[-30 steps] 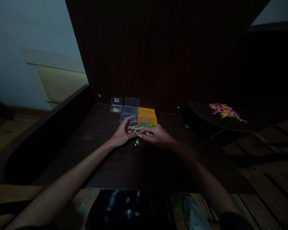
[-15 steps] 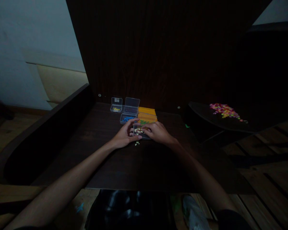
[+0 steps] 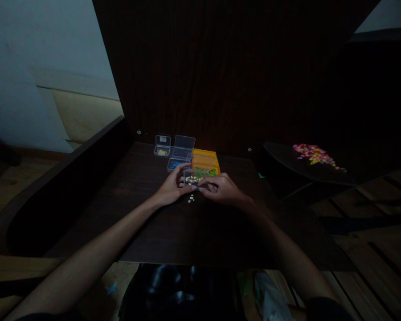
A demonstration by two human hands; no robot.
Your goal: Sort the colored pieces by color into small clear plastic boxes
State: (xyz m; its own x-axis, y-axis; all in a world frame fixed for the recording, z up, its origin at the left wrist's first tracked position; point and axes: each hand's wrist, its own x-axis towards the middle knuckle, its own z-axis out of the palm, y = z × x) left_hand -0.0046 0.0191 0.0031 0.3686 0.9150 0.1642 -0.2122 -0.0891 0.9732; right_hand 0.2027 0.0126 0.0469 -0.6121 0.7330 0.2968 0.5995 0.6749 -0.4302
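A small clear plastic box point(image 3: 194, 177) with pale beads in it stands on the dark table point(image 3: 173, 232). My left hand point(image 3: 171, 188) curls around the box's left side and touches it. My right hand point(image 3: 221, 189) is at its right front corner, fingers bent and pinched together against the box edge. A few pale beads point(image 3: 190, 199) lie loose on the table just in front of the box, between my hands.
Behind it are an orange box point(image 3: 205, 159) with green beads, a clear box point(image 3: 179, 157) with blue beads and a smaller clear box point(image 3: 161, 146) with yellow ones. A heap of pink and yellow beads point(image 3: 312, 154) lies on a dark surface at right. A tall dark panel rises behind.
The clear box's lid was pressed down half a second ago and now stands raised. My right hand has drawn back from the top of the box to its front corner.
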